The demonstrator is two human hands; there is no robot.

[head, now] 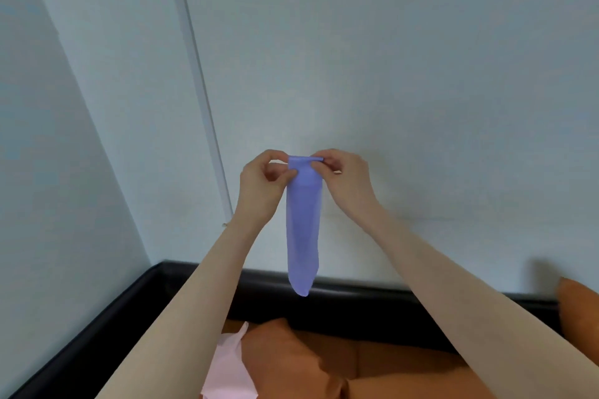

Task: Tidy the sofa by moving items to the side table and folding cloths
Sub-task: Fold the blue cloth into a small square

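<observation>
A lilac cloth (303,230) hangs in the air as a long narrow strip in front of the pale wall. My left hand (262,181) pinches its top left corner. My right hand (343,178) pinches its top right corner, close beside the left. The strip's lower tip dangles just above the sofa's black back edge (356,298). A pink cloth (228,366) lies crumpled on the sofa below my left forearm, partly hidden by the arm.
Orange cushions (308,356) cover the sofa seat, with another orange cushion (580,304) at the right edge. The sofa's black armrest (81,334) runs along the left. A white vertical strip (201,87) runs down the wall near the corner.
</observation>
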